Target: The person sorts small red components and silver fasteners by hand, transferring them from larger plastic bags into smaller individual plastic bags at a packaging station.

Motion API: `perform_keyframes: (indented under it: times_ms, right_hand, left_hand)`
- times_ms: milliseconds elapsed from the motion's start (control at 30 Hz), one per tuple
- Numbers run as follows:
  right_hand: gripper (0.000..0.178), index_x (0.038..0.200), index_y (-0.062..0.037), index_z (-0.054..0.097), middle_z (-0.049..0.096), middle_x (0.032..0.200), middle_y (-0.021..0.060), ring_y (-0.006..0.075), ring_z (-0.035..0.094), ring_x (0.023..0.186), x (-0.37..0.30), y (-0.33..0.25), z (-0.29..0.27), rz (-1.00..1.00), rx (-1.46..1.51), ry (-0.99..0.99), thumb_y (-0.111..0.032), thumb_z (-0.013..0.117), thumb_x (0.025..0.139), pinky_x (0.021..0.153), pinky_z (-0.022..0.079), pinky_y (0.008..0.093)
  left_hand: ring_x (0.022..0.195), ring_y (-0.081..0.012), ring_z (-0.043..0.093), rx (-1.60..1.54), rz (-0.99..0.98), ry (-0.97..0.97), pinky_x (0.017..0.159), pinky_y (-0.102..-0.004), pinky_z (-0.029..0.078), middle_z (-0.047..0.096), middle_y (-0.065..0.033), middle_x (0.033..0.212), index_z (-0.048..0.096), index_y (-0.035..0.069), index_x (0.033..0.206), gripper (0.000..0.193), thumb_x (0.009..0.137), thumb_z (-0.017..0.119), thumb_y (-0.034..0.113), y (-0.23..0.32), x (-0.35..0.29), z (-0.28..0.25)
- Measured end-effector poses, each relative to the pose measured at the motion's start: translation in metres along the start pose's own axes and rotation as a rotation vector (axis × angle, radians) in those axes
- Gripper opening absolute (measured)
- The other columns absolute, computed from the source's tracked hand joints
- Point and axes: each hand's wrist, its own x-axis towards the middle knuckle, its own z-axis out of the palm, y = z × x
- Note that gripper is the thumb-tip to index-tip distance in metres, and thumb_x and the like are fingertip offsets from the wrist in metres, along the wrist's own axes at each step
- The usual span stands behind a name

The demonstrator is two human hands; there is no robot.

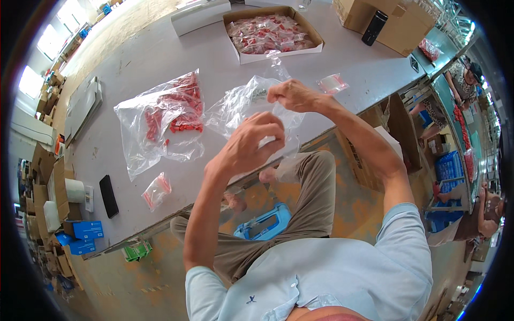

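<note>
A clear plastic bag [235,104] with small greyish pieces in it lies at the table's front edge. Over its near side my left hand [252,140] is curled, with clear plastic showing between thumb and fingers; whether this is the large bag or a smaller one is unclear. My right hand [292,96] is closed above the bag's right side, and what its fingertips hold is hidden. Left of the bag, a larger clear bag [140,120] holds many red plastic pieces [184,104]. Small filled bags lie near the front edge [157,191] and to the right [332,84].
At the back stands an open carton [241,58] full of small packed bags. A cardboard box [409,27] and a black bottle [375,28] are at the back right. A black phone [108,196] lies at the left, near blue boxes [85,230]. Other people work on the right.
</note>
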Motion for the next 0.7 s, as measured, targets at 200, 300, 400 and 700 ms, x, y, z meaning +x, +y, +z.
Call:
perform_keyframes:
  times_ms: [200, 300, 400, 700]
  right_hand:
    - [0.059, 0.132, -0.0073, 0.062, 0.064, 0.13, 0.02, 0.0352, 0.056, 0.131, -0.01, -0.013, -0.001, 0.199, -0.474, -0.343, -0.036, 0.079, 0.083, 0.109, 0.044, 0.0493]
    - [0.069, 0.138, -0.008, 0.059, 0.061, 0.133, 0.0211, 0.0362, 0.052, 0.135, -0.016, -0.011, 0.007, 0.21, -0.512, -0.266, -0.04, 0.081, 0.081, 0.112, 0.041, 0.0518]
    - [0.075, 0.14, -0.0069, 0.058, 0.062, 0.132, 0.0211, 0.0366, 0.053, 0.134, -0.01, -0.003, 0.019, 0.173, -0.537, -0.088, -0.042, 0.082, 0.079, 0.112, 0.041, 0.0519]
    - [0.033, 0.122, -0.0017, 0.066, 0.068, 0.119, 0.0212, 0.0387, 0.064, 0.115, 0.036, 0.005, 0.025, 0.012, -0.335, -0.049, -0.008, 0.061, 0.09, 0.098, 0.052, 0.0466]
  left_hand:
    - [0.114, -0.0294, 0.06, 0.083, -0.301, -0.223, 0.101, -0.0416, 0.045, 0.06, -0.0083, 0.12, 0.074, 0.006, 0.089, 0.006, 0.084, 0.072, 0.007, -0.054, 0.0, 0.007]
    - [0.116, -0.0305, 0.058, 0.132, -0.369, -0.321, 0.101, -0.0421, 0.046, 0.059, -0.0091, 0.122, 0.076, 0.007, 0.09, 0.01, 0.083, 0.07, 0.006, -0.064, -0.001, 0.002]
    - [0.122, -0.0292, 0.055, 0.343, -0.32, -0.315, 0.11, -0.0514, 0.039, 0.058, -0.0092, 0.125, 0.078, 0.009, 0.09, 0.011, 0.085, 0.068, 0.007, -0.076, 0.009, -0.005]
    - [0.142, -0.0296, 0.043, 0.571, -0.365, -0.219, 0.117, -0.0658, 0.024, 0.054, -0.0106, 0.142, 0.071, 0.004, 0.087, 0.004, 0.087, 0.068, 0.005, -0.09, -0.009, 0.001]
